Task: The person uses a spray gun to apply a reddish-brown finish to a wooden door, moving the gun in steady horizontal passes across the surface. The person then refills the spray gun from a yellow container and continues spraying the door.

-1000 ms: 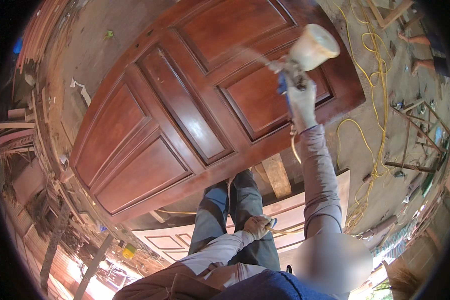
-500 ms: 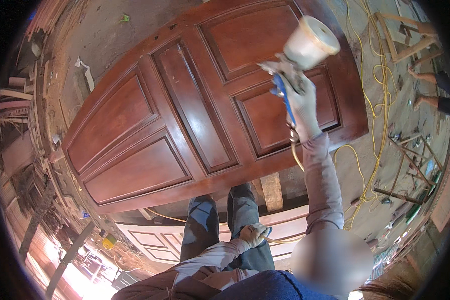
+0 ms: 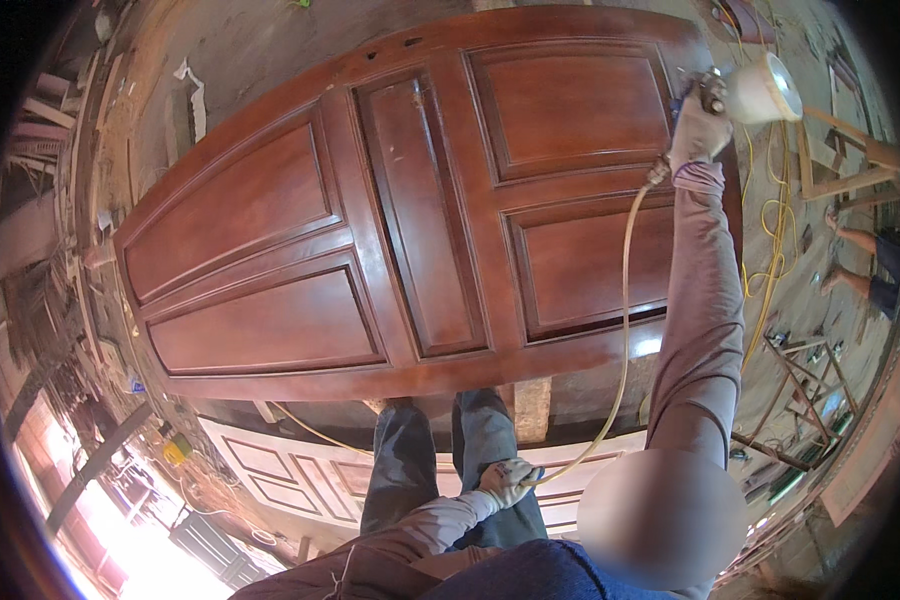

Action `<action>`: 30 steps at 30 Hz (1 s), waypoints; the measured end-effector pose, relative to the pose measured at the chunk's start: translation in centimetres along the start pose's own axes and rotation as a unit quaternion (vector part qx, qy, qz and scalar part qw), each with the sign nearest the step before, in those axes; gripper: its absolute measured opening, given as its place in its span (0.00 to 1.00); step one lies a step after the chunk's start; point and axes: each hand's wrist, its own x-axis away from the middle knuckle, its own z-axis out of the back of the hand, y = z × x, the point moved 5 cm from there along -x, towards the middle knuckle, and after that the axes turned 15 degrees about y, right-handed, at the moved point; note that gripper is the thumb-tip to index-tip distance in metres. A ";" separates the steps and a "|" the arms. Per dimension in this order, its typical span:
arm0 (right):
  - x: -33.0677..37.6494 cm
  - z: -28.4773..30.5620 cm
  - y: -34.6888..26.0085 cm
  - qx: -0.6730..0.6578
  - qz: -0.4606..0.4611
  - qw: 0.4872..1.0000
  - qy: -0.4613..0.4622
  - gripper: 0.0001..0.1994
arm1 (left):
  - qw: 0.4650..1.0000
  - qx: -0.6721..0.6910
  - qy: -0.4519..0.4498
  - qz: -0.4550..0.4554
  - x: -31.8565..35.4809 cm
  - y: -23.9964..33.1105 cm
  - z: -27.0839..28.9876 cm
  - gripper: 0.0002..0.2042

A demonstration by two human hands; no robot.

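A reddish-brown panelled wooden door (image 3: 500,300) lies flat before me, its surface glossy in places. Over its far right corner my gloved right hand (image 3: 701,135) is closed around a spray gun (image 3: 712,92). The gun's whitish paint cup (image 3: 767,90) juts out to the right, past the door's edge. From the gun's handle a pale air hose (image 3: 626,300) loops down toward my lap. There my gloved left hand (image 3: 507,483) is closed on the hose, close against my leg. The gun's nozzle and trigger are hard to make out.
Behind my legs lies a second, paler panelled door (image 3: 300,480). Yellow hose (image 3: 773,265) trails over the floor at right, near wooden frames (image 3: 805,385) and another person's legs (image 3: 855,240). Scrap timber (image 3: 90,200) lines the left side. A wooden support (image 3: 532,410) shows under the near door edge.
My right hand has carried the spray gun rightward to the door's far right corner, turning the cup outward. The hose now hangs in a long visible curve. My left hand keeps its hold.
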 end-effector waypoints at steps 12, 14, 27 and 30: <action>18.3 1.3 -13.4 -0.305 -0.290 0.814 -0.401 0.09 | 0.997 0.049 0.054 -0.030 0.5 0.0 2.5 0.11; 19.7 -0.2 -13.9 -0.252 -0.192 0.886 -0.339 0.09 | 0.995 0.065 0.060 -0.037 1.0 -0.2 3.3 0.11; 25.7 -2.4 -19.9 -0.167 -0.123 0.934 -0.291 0.09 | 0.984 0.138 0.109 -0.017 10.5 -3.4 13.9 0.08; 25.5 -2.1 -20.8 -0.100 0.050 0.977 -0.184 0.11 | 0.969 0.206 0.134 0.016 13.4 -4.7 15.0 0.09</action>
